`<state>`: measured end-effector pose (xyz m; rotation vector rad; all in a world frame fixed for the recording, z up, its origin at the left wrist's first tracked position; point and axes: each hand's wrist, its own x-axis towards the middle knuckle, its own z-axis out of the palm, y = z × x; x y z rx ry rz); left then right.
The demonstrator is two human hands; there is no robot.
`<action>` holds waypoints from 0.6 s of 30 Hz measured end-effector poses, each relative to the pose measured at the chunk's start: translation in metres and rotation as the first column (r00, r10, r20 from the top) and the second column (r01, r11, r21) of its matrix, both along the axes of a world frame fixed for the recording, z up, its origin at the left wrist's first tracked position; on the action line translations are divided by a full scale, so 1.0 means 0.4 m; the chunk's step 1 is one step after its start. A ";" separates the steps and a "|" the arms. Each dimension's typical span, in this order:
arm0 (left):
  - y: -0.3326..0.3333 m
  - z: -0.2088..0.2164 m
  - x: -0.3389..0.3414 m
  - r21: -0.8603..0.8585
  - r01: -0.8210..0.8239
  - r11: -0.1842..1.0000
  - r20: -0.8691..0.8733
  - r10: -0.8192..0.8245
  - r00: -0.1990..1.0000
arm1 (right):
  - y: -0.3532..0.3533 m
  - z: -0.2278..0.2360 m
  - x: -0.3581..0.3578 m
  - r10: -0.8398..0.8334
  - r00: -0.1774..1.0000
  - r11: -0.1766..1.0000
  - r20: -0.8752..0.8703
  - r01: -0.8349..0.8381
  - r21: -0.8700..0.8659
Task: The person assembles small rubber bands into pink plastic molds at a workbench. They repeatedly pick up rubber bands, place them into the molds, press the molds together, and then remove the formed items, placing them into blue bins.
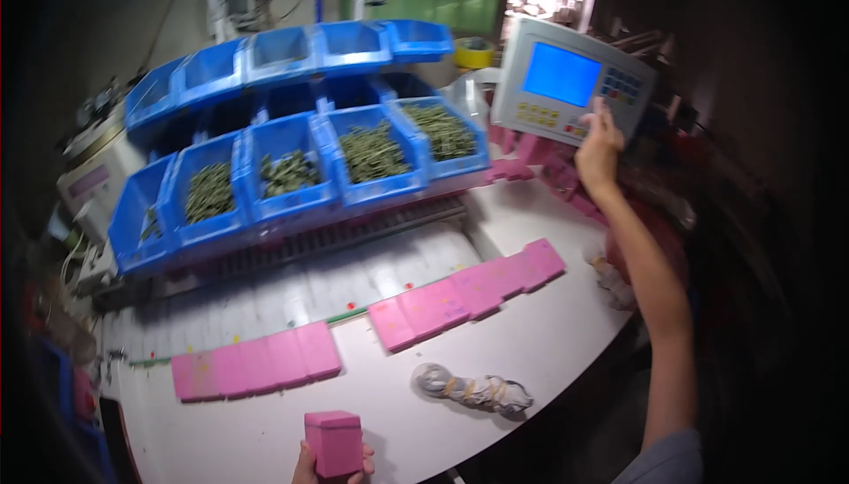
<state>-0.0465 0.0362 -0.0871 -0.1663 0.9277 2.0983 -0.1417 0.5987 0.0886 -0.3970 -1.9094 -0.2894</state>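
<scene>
At the bottom edge, my left hand (305,465) is wrapped round a pink block (333,445) with a dark line near its top. The block is held above the white table (389,413). My right arm reaches far forward on the right, and my right hand (601,152) is at the front of a grey control panel (504,99) with a lit blue screen (562,74). Its fingers look stretched out toward the keys (620,84), with nothing seen in them. Whether a fingertip touches a key I cannot tell.
Blue bins (212,229) stand in rows at the back, several holding small greenish pieces. Pink blocks lie in two rows, a left row (256,362) and a right row (469,294). A grey-white bundle tied with bands (475,391) lies near the table's front edge.
</scene>
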 end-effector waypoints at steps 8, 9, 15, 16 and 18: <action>-0.131 0.090 -0.103 -0.149 -0.171 0.974 -0.161 0.147 0.976 | 0.168 -0.037 0.033 0.151 0.988 0.988 -0.008 -0.151 -0.043; -0.156 0.107 -0.120 -0.167 -0.243 0.956 -0.188 0.211 0.959 | 0.207 -0.030 0.037 0.163 0.987 0.987 -0.012 -0.163 -0.002; -0.280 0.132 -0.197 -0.285 -0.484 0.827 -0.400 0.356 0.844 | 0.250 -0.028 0.048 0.110 0.994 0.993 -0.016 -0.109 0.047; -0.288 0.128 -0.194 -0.288 -0.521 0.803 -0.430 0.378 0.820 | 0.216 -0.045 0.036 0.111 0.994 0.991 -0.020 -0.109 0.078; -0.325 0.103 -0.182 -0.270 -0.572 0.774 -0.427 0.436 0.792 | 0.078 -0.040 0.006 0.029 0.999 0.994 -0.024 -0.026 0.108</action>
